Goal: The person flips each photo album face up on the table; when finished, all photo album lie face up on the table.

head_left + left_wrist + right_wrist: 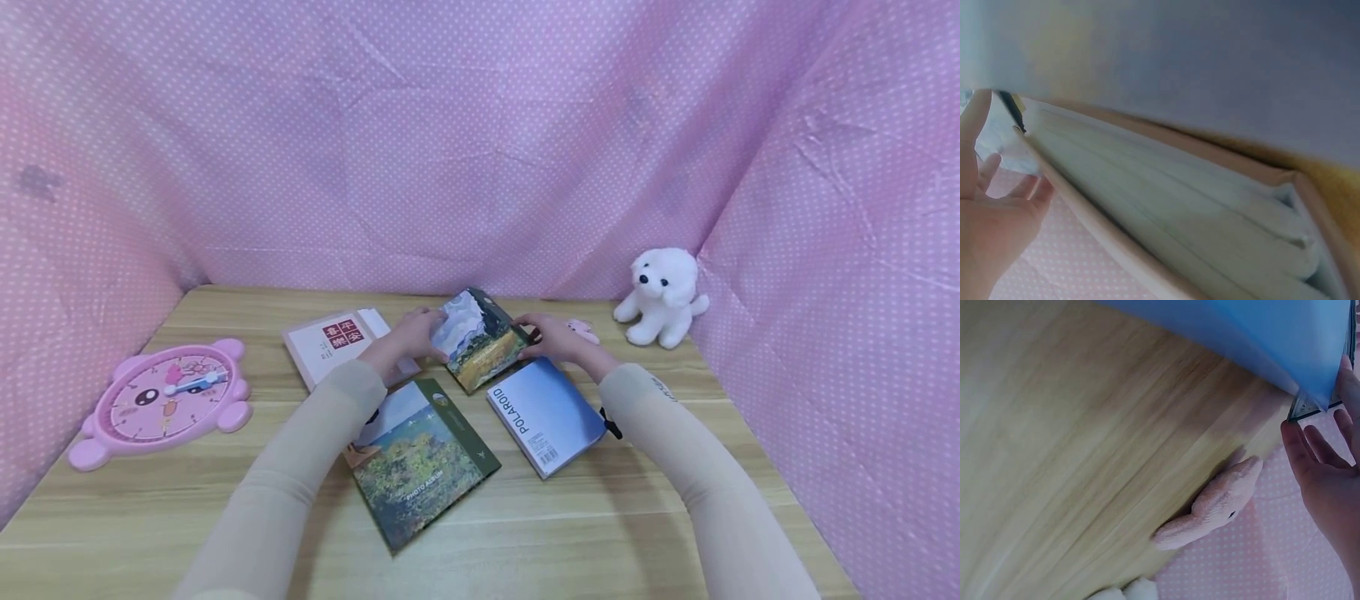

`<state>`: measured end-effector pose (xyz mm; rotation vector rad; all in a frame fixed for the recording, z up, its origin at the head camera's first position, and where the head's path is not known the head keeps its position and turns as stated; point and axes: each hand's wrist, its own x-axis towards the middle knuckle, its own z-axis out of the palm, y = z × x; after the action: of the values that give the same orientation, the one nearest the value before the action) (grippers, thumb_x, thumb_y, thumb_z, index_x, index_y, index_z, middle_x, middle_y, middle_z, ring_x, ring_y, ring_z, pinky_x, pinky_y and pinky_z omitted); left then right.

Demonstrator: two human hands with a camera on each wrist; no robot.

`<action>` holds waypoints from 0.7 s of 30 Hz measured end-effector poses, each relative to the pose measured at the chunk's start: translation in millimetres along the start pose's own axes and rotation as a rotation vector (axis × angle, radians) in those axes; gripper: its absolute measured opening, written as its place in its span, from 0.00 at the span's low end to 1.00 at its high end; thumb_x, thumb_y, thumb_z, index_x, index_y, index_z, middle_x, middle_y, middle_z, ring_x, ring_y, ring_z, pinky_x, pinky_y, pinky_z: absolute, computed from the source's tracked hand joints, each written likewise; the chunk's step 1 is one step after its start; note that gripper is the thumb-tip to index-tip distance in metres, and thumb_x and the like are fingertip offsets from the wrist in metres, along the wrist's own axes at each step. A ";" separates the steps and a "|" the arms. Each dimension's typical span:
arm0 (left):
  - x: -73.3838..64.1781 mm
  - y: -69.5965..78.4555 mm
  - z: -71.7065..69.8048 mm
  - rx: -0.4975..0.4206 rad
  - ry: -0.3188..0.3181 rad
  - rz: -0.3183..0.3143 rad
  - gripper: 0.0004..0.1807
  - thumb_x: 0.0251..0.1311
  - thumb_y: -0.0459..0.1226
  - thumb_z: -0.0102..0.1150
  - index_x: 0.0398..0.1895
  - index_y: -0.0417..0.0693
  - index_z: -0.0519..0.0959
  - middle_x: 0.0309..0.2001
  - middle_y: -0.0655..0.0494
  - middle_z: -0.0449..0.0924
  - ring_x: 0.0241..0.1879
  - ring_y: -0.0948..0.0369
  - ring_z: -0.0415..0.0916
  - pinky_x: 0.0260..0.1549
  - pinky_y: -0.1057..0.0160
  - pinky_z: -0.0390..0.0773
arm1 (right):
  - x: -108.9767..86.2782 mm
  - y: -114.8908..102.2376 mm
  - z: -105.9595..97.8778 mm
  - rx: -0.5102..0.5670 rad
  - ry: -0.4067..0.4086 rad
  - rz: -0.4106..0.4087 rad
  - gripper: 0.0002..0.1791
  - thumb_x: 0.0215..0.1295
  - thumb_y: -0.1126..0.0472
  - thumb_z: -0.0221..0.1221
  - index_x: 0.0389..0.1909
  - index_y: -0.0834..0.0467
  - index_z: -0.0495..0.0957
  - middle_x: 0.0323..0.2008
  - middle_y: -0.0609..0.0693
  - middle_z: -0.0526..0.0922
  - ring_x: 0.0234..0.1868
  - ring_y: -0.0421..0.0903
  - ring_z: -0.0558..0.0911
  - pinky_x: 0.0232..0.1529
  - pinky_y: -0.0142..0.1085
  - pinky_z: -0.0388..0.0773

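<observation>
A small photo album [480,346] with a painted landscape cover and dark green edge sits between both hands at the back middle of the table. My left hand [412,337] holds its left edge. My right hand [551,337] grips its right edge; in the right wrist view, the fingers [1297,447] and thumb pinch the album's corner [1302,407]. Just in front lies a blue POLAROID album [547,417]. A larger green photo album [420,458] lies nearer me. Under my left forearm is a cream album [318,342] with red characters, its page edges [1166,194] large in the left wrist view.
At the left lies a pink toy clock [172,396]. A white plush dog [660,296] sits at the back right, with a small pink plush [1216,503] beside my right hand. Pink dotted cloth [480,150] hangs behind the wooden table [555,542].
</observation>
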<state>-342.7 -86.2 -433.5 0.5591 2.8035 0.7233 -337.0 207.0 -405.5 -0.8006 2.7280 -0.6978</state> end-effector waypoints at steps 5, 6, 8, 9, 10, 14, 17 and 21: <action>-0.7 -0.5 -1.5 -0.023 0.004 0.012 0.49 0.44 0.44 0.74 0.70 0.47 0.60 0.70 0.39 0.55 0.68 0.40 0.51 0.68 0.43 0.53 | 0.4 1.4 -1.4 0.071 0.002 -0.001 0.36 0.53 0.60 0.69 0.62 0.62 0.67 0.57 0.65 0.74 0.55 0.60 0.76 0.56 0.48 0.74; -0.7 -0.6 -1.9 -0.023 0.007 0.018 0.49 0.43 0.44 0.74 0.70 0.47 0.60 0.70 0.39 0.56 0.68 0.40 0.51 0.68 0.43 0.52 | 0.4 1.1 -1.9 0.082 0.002 0.001 0.36 0.52 0.61 0.70 0.62 0.62 0.67 0.56 0.65 0.75 0.54 0.59 0.77 0.56 0.47 0.75; -0.6 -0.6 -2.6 -0.020 0.012 0.025 0.49 0.43 0.44 0.74 0.70 0.47 0.60 0.70 0.41 0.57 0.69 0.40 0.49 0.68 0.43 0.50 | 0.0 0.9 -3.0 0.107 -0.002 0.010 0.36 0.51 0.61 0.70 0.62 0.62 0.68 0.54 0.64 0.76 0.53 0.57 0.78 0.54 0.46 0.76; -0.7 -0.7 -2.8 -0.016 0.015 0.027 0.49 0.43 0.44 0.74 0.70 0.46 0.59 0.70 0.41 0.57 0.70 0.40 0.48 0.69 0.43 0.49 | -0.4 0.4 -3.8 0.113 -0.006 0.018 0.36 0.51 0.60 0.70 0.62 0.61 0.68 0.54 0.63 0.77 0.53 0.56 0.78 0.54 0.45 0.76; -0.7 -0.6 -3.0 -0.018 0.018 0.025 0.49 0.43 0.44 0.74 0.70 0.46 0.59 0.70 0.41 0.57 0.69 0.40 0.49 0.68 0.42 0.50 | -0.7 -0.1 -4.6 0.115 -0.009 0.019 0.36 0.51 0.60 0.70 0.62 0.61 0.68 0.54 0.63 0.76 0.52 0.56 0.78 0.53 0.45 0.76; -1.7 -0.1 -3.5 -0.061 0.015 -0.009 0.51 0.43 0.42 0.74 0.72 0.47 0.56 0.69 0.39 0.56 0.68 0.41 0.51 0.67 0.43 0.53 | -0.8 -1.7 -7.9 0.168 -0.011 0.019 0.35 0.51 0.61 0.70 0.61 0.60 0.68 0.55 0.63 0.75 0.52 0.57 0.77 0.54 0.46 0.76; -2.2 0.0 -5.0 -0.123 0.016 -0.030 0.53 0.43 0.39 0.74 0.73 0.48 0.53 0.68 0.38 0.55 0.67 0.43 0.53 0.67 0.44 0.55 | 0.7 -2.6 -10.4 0.204 0.017 -0.016 0.34 0.50 0.63 0.70 0.60 0.61 0.70 0.54 0.63 0.76 0.53 0.57 0.77 0.56 0.46 0.75; -1.8 -1.2 -9.3 -0.170 0.034 -0.013 0.53 0.45 0.37 0.72 0.73 0.43 0.51 0.70 0.38 0.54 0.69 0.43 0.51 0.69 0.46 0.52 | 2.5 -5.1 -13.5 0.189 0.062 -0.055 0.32 0.50 0.63 0.70 0.58 0.60 0.72 0.53 0.59 0.77 0.50 0.55 0.78 0.53 0.44 0.77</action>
<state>-344.0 -91.9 -426.0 0.5024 2.7384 0.9655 -341.1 206.9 -391.5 -0.8249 2.6510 -0.9916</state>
